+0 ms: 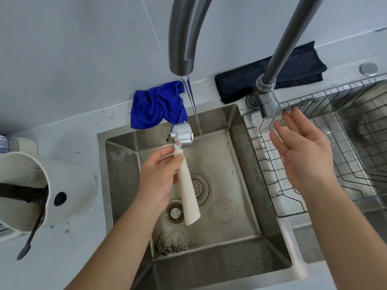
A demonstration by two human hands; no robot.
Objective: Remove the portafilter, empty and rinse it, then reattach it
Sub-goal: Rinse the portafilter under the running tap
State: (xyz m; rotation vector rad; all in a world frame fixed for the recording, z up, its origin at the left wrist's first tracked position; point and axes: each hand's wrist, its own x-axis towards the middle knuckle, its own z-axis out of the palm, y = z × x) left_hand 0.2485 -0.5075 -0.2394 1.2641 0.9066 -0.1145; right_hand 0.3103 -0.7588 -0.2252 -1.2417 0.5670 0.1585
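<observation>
One portafilter (184,162) in left grip (159,176), over sink (240,216); right grip (303,151) wide, well apart.

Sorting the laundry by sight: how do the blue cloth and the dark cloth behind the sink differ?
The blue cloth is bright blue; the dark cloth looks black or navy. The blue cloth is crumpled in a heap, while the dark cloth is folded flat. The blue cloth's edge hangs over the sink rim by the portafilter; the dark cloth lies behind the tap base. Both rest on the counter at the wall.
</observation>
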